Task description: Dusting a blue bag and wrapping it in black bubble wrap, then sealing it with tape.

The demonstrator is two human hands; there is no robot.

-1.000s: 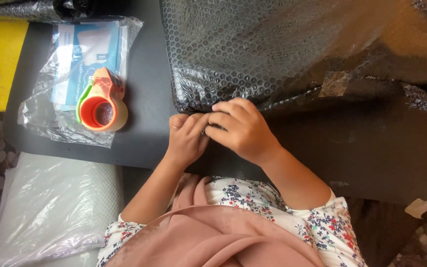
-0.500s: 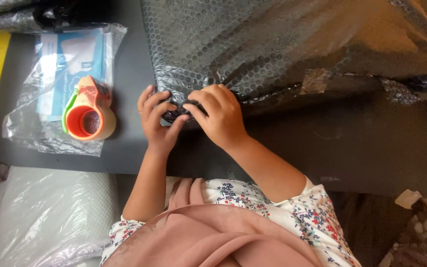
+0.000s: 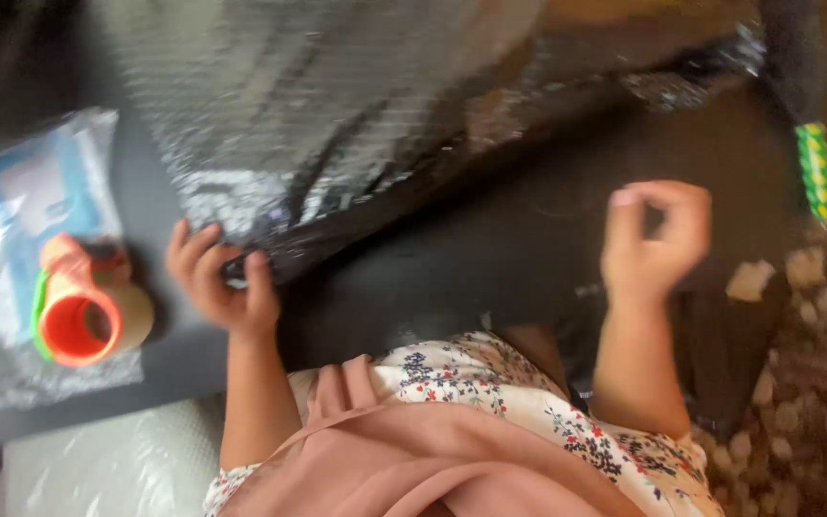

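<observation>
The left hand [image 3: 217,282] grips the near left corner of a large sheet of black bubble wrap [image 3: 337,124], fingers curled over the edge and thumb beneath, so its grip is clamped on the plastic. The sheet spreads away from the person across the upper middle of the view, shiny and crumpled, lying on a dark grey desk [image 3: 160,359].

The right hand [image 3: 653,239] is well apart from the left, lifted over the dark surface to the right. Its fingers are bent with thumb and forefinger drawn towards each other; the picture is blurred there, and I cannot tell whether the grip closes on anything.

To the left of the left hand, near it but not touching, lies an orange and green tape dispenser with a roll of tan tape [image 3: 83,311]. It rests on a clear plastic bag holding a blue and white packet [image 3: 31,206]. At the near left corner, below the desk edge, sits a pale, translucent plastic bundle [image 3: 107,460]. Far right, a green and yellow patterned stick-like object [image 3: 815,170] shows beside the dark sheet, above pale pebbles on the floor [image 3: 787,421].
</observation>
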